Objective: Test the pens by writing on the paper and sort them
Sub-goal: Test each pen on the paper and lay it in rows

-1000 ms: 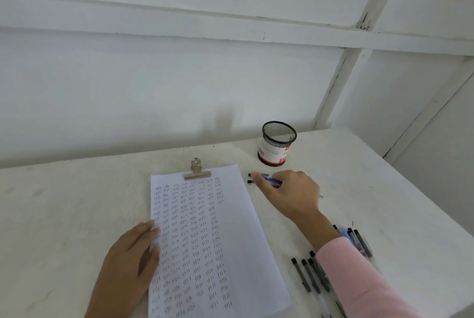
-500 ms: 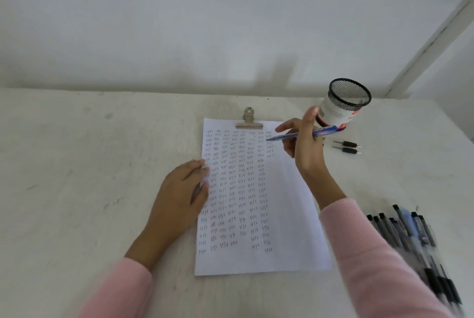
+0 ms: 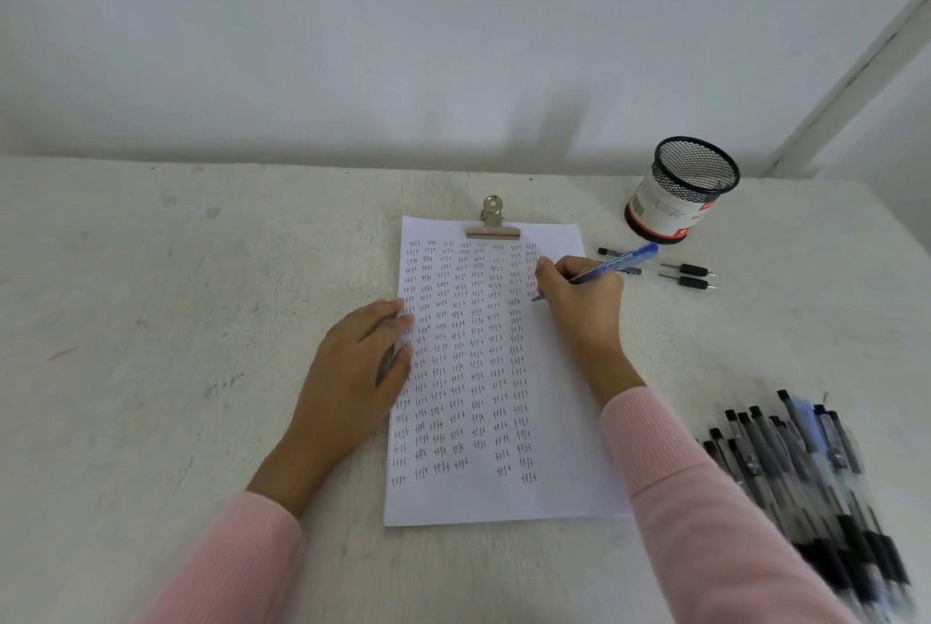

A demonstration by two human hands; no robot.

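Observation:
A white sheet of paper (image 3: 554,422), filled with columns of small handwritten words, lies on the table under a metal clip (image 3: 492,220). My right hand (image 3: 584,301) grips a blue pen (image 3: 622,261) with its tip down on the paper's upper right part. My left hand (image 3: 360,366) lies flat, palm down, on the paper's left edge. A pile of several black and blue pens (image 3: 806,472) lies at the right, blurred. Two black pens (image 3: 687,276) lie side by side below the mesh cup, and another pen (image 3: 612,252) is partly hidden behind the blue pen.
A black mesh pen cup (image 3: 680,190) with a white label stands at the back right of the white table (image 3: 176,321). A white wall runs along the back. The table's right edge lies past the pen pile.
My right hand picked up the blue pen from beside the cup, carried it over the paper and lowered its tip onto the sheet. The view dropped lower and shifted. My left hand stayed on the paper.

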